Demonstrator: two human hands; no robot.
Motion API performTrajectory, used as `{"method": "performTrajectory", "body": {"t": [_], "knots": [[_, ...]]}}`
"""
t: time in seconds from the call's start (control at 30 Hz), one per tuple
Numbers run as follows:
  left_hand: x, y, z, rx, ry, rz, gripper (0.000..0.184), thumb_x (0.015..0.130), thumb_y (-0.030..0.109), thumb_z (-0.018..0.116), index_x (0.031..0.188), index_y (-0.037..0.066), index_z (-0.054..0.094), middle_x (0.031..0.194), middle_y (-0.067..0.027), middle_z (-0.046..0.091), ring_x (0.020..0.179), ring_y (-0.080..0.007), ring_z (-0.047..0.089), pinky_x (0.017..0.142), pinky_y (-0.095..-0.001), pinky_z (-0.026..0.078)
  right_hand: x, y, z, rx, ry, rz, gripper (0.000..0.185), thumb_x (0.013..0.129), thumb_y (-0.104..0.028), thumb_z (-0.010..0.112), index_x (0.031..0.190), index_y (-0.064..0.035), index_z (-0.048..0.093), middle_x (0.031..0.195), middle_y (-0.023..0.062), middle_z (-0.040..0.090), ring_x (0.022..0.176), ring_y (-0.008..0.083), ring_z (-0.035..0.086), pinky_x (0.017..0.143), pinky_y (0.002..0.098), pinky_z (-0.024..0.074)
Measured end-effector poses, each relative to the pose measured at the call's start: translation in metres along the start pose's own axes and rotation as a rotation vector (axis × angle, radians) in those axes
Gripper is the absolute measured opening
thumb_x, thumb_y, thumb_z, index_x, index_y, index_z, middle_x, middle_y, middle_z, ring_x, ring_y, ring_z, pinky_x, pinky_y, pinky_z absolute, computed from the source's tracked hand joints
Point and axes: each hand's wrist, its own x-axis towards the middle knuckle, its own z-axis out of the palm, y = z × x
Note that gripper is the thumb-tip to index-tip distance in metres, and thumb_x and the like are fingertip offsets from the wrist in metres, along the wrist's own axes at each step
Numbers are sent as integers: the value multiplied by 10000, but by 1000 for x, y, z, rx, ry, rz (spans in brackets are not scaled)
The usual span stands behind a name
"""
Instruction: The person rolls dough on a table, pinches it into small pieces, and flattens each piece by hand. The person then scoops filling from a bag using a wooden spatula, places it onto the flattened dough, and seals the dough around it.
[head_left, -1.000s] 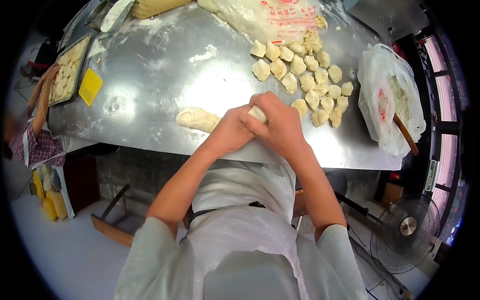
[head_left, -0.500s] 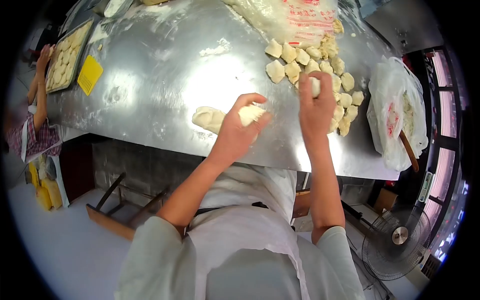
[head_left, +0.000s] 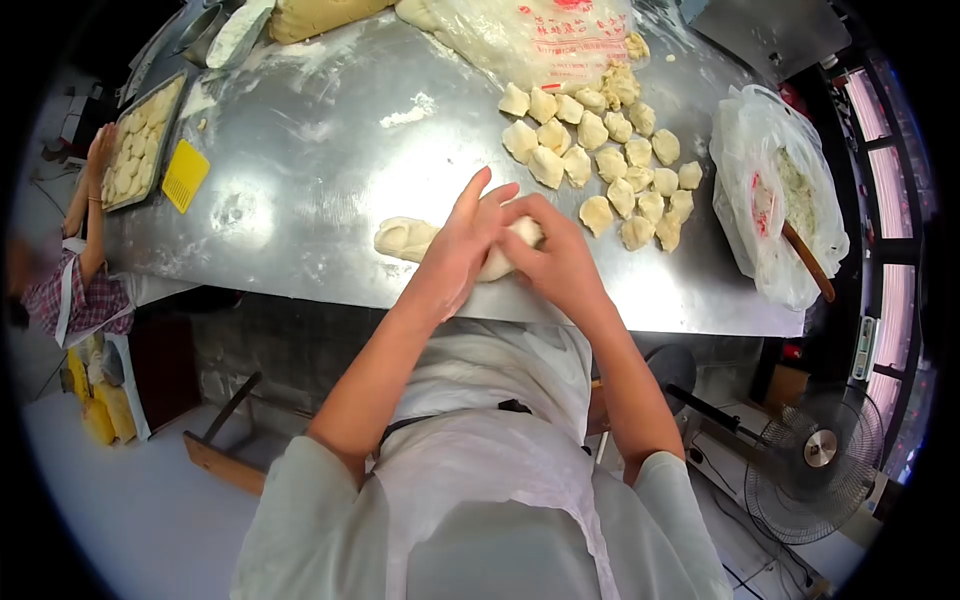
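A long roll of pale dough (head_left: 403, 240) lies on the metal table near its front edge. Over the roll's right part rests my left hand (head_left: 462, 245), palm down, its fingers partly spread and touching the dough. Curled round the right end of the dough is my right hand (head_left: 556, 256), its thumb and fingers closing on a pale lump between the hands. My fingers partly hide this end. Several dough pieces (head_left: 597, 215) lie in loose rows to the right and beyond my hands.
A printed plastic bag (head_left: 560, 45) lies at the back. On the right stands a white bag (head_left: 740, 150) with a wooden handle sticking out. A yellow scraper (head_left: 185, 175) and a dough tray (head_left: 150, 185) are at left, beside a co-worker's hands (head_left: 101, 148).
My right hand has come back from the dough pieces to the roll beside my left hand. One more piece now lies among the front left pieces. The camera view has shifted.
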Motion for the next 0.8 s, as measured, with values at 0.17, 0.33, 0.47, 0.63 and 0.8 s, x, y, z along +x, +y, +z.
{"method": "performTrajectory", "body": {"t": [0.17, 0.33, 0.47, 0.63, 0.8], "knots": [[-4, 22, 4, 850, -227, 23, 802, 897, 169, 794, 1586, 38, 406, 1458, -171, 591, 1345, -286, 579, 1126, -386, 447, -13, 2, 7, 66, 167, -77, 215, 958, -173, 757, 1052, -28, 629, 917, 54, 678, 895, 142, 631, 796, 340, 528], [10, 18, -1, 809, -186, -60, 445, 878, 105, 756, 1294, -3, 644, 1137, -167, 751, 1073, -301, 715, 940, -398, 545, -10, -4, -1, -485, 184, -398, 244, 874, -210, 795, 1003, -74, 638, 911, 107, 661, 874, 345, 651, 747, 427, 530], [12, -7, -12, 814, -161, -38, 310, 893, 87, 727, 1179, -12, 660, 1063, -164, 751, 975, -315, 720, 875, -410, 557, -1, -1, 8, -439, 272, -385, 230, 902, -215, 773, 988, -66, 620, 868, 110, 641, 812, 357, 649, 695, 437, 522], [5, -18, -1, 927, 0, 166, 227, 925, 77, 726, 1136, 18, 666, 988, -132, 715, 900, -265, 682, 820, -377, 540, 29, 28, 13, -422, 470, -276, 267, 912, -240, 777, 993, -65, 593, 777, 129, 635, 659, 392, 603, 618, 469, 507], [-6, -10, 11, 837, -16, 438, 212, 974, 119, 739, 1163, 53, 668, 930, -77, 648, 831, -207, 653, 779, -345, 529, 50, 32, -44, -459, 646, -21, 284, 961, -286, 784, 1024, -75, 605, 703, 105, 583, 561, 259, 524, 582, 401, 472]]}}
